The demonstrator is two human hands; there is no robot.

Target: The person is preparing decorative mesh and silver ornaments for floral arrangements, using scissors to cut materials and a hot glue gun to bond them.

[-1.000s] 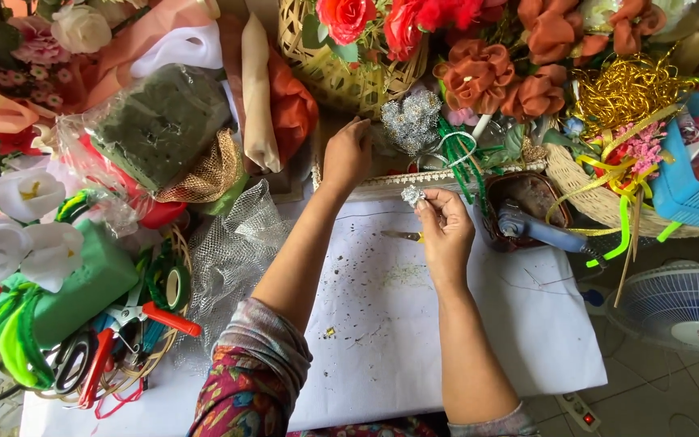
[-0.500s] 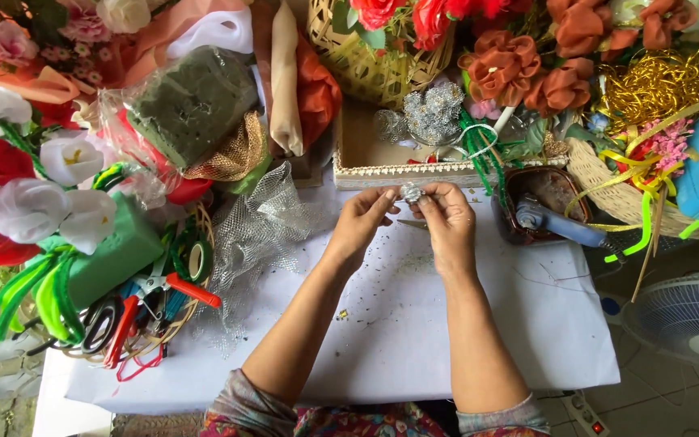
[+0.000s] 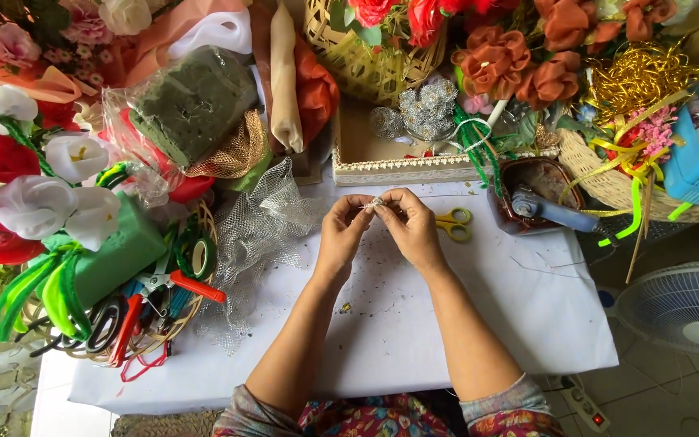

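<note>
Small silver ornament (image 3: 376, 202), pinched between the fingertips of both hands above the white-covered tabletop (image 3: 527, 324).

The left hand (image 3: 343, 235) and right hand (image 3: 412, 229) meet at their fingertips, each closed on the ornament, which sits in the air just in front of a shallow lace-edged tray (image 3: 414, 167). The tray holds silver mesh balls (image 3: 426, 108) and green wire stems (image 3: 473, 133). Yellow-handled scissors (image 3: 452, 225) lie on the tabletop just right of the right hand. A brown dish (image 3: 537, 188) holds a blue-grey tool. A flat wicker basket (image 3: 135, 324) at left holds tape rolls, red-handled pliers (image 3: 175, 283) and scissors. A woven basket (image 3: 366, 61) behind the tray holds red fabric flowers. Silver netting (image 3: 264, 231) lies crumpled left of the left hand.
</note>
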